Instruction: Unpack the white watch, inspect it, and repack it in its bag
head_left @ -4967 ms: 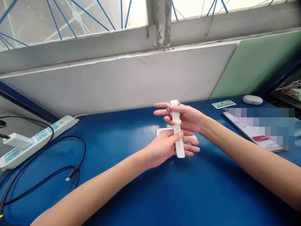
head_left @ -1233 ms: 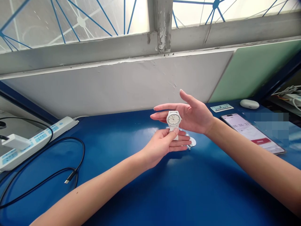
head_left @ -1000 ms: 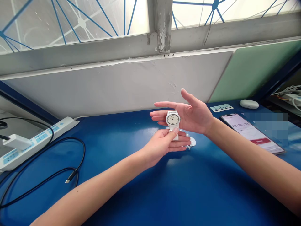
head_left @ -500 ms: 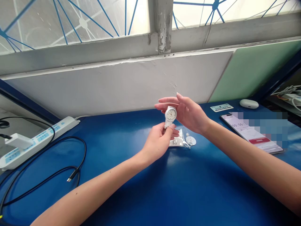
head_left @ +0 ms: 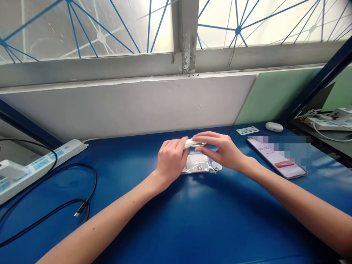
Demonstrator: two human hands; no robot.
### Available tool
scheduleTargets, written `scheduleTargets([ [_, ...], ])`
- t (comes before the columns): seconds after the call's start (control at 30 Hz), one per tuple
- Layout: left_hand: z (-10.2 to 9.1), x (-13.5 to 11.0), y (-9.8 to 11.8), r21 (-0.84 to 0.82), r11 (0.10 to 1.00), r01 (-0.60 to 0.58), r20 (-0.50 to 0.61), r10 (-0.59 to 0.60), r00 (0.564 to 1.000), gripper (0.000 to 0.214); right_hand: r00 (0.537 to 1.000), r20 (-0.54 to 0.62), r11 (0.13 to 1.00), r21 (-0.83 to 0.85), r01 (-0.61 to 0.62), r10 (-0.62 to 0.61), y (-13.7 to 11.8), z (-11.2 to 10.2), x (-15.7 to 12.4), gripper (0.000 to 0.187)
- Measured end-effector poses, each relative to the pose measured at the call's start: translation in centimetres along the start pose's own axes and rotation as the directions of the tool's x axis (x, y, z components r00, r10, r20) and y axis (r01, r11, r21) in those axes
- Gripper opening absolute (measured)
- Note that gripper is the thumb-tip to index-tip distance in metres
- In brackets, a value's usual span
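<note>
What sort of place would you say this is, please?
Probably an indoor workstation: a blue tabletop stands below windows patterned with blue lines, and a power strip lies at its left.

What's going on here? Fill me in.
Someone's left hand and right hand are both holding a white watch above a blue table, the left gripping one end and the right pinching it farther along. A clear plastic packet lies on the table near the hands, with a phone to the right.
</note>
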State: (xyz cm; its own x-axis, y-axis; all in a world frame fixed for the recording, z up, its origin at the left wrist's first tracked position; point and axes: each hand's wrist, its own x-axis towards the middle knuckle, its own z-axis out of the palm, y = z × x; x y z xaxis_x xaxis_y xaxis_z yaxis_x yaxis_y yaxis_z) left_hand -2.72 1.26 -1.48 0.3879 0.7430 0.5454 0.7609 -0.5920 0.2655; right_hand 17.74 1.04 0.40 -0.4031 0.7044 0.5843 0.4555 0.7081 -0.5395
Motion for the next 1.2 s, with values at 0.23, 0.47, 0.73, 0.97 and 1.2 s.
scheduleTargets([
  [0.23,0.1,-0.5,0.3,-0.169,0.980,-0.109,0.330,0.160,0.930,0.050,0.990,-0.122,0.994,-0.071,-0.078,0.069,1.1,-0.2,-5.4,0.028],
  [0.47,-0.4,-1.5,-1.0,-0.211,0.976,-0.047,0.543,0.156,0.825,0.068,0.991,-0.129,0.987,-0.150,-0.057,0.038,2.8,0.2,-6.3,0.028],
  [0.73,0.4,-3.1,-1.0,-0.234,0.972,0.008,0.450,0.101,0.887,0.057,0.996,-0.084,0.975,-0.216,-0.052,0.034,3.4,-0.5,-6.8,0.024],
  [0.97,0.3,-3.4,-1.4,-0.245,0.970,0.008,0.419,0.098,0.903,0.052,0.996,-0.061,0.968,-0.240,-0.072,0.060,4.3,-1.5,-6.7,0.018],
  [1.2,0.7,-3.5,-1.9,-0.168,0.983,-0.070,0.404,0.134,0.905,0.047,0.998,-0.001,0.966,-0.251,-0.066,0.068,5.6,-3.5,-6.8,0.015],
])
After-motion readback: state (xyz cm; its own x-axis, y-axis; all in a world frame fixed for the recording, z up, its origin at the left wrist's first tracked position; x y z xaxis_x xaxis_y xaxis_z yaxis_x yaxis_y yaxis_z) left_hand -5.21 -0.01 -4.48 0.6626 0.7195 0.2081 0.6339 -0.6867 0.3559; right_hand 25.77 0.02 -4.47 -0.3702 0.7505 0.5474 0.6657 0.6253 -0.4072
